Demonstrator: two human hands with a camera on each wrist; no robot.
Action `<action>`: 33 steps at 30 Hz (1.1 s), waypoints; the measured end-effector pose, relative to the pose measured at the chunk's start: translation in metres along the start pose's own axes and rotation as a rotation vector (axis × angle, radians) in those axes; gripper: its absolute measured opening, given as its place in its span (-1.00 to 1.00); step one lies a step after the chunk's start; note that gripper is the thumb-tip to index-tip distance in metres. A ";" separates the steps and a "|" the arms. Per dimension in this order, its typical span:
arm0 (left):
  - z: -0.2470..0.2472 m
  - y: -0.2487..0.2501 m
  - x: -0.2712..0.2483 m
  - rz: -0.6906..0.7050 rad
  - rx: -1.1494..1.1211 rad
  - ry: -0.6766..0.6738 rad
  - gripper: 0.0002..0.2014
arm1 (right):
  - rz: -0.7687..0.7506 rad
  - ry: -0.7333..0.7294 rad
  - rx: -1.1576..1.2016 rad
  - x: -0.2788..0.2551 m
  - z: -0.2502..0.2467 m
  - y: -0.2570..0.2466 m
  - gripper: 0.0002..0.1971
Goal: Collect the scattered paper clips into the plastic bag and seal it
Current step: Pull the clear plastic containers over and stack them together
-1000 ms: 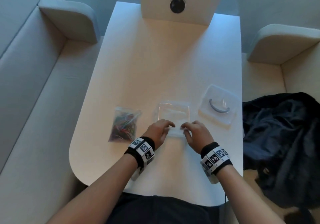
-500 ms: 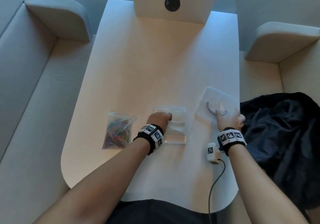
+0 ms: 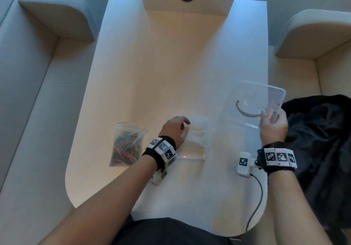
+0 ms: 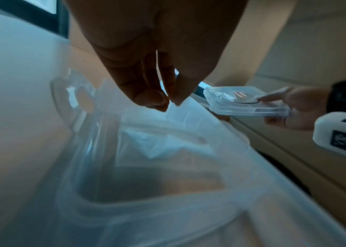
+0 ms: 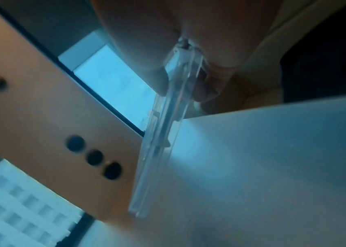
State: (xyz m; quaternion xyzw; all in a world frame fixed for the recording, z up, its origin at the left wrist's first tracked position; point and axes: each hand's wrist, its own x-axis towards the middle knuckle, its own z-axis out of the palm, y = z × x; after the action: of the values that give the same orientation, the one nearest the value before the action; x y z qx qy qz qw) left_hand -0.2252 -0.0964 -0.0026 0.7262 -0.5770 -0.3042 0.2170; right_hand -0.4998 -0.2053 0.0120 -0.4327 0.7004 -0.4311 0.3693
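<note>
The right hand grips the clear lid by one edge, lifted off the tabletop, likely to cover the clear box where the left hand pinches a folded packet; the plastic bag of paper clips lies left, apparently filled

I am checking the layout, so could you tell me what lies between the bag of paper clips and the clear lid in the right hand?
In the head view, the left hand rests on a clear box between the bag of paper clips and the clear lid.
</note>
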 end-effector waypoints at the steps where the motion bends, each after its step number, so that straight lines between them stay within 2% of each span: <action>1: -0.004 0.001 -0.003 -0.031 -0.099 0.044 -0.82 | 0.033 -0.070 0.166 -0.012 0.007 -0.009 -0.62; 3: -0.014 0.005 -0.011 -0.113 -0.358 0.114 -0.76 | 0.102 -0.222 0.322 -0.040 0.019 -0.021 -0.56; 5: -0.025 0.008 -0.022 -0.187 -0.609 0.170 -0.72 | 0.105 -0.373 0.228 -0.071 0.030 -0.024 -0.51; 7: -0.032 0.008 -0.037 -0.256 -0.704 0.190 -0.71 | 0.105 -0.462 0.108 -0.098 0.039 -0.018 -0.49; 10: -0.029 0.000 -0.060 -0.313 -0.515 0.166 -0.65 | 0.110 -0.438 -0.140 -0.118 0.051 -0.001 -0.48; 13: -0.016 -0.007 -0.075 -0.259 -0.297 0.178 -0.60 | 0.013 -0.380 -0.413 -0.130 0.056 0.013 -0.43; 15: -0.007 -0.011 -0.077 -0.209 -0.190 0.193 -0.61 | -0.039 -0.360 -0.496 -0.137 0.058 0.016 -0.40; 18: 0.000 -0.016 -0.079 -0.212 -0.114 0.208 -0.60 | -0.126 -0.364 -0.610 -0.142 0.059 0.011 -0.41; 22: 0.001 -0.022 -0.085 -0.225 -0.020 0.288 -0.59 | -0.194 -0.440 -0.682 -0.146 0.062 -0.001 -0.53; 25: -0.003 -0.026 -0.089 -0.255 -0.025 0.332 -0.59 | -0.228 -0.473 -0.704 -0.152 0.063 -0.004 -0.60; 29: -0.006 -0.028 -0.093 -0.315 -0.042 0.383 -0.65 | -0.203 -0.522 -0.677 -0.158 0.062 -0.004 -0.55; 33: -0.006 -0.034 -0.093 -0.369 -0.167 0.294 -0.64 | -0.227 -0.552 -0.714 -0.160 0.063 -0.005 -0.64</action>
State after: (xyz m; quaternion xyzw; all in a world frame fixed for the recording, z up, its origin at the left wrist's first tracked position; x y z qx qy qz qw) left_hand -0.2106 0.0016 -0.0028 0.8353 -0.3696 -0.2766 0.2987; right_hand -0.3863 -0.0766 0.0173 -0.7051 0.6287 -0.0694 0.3205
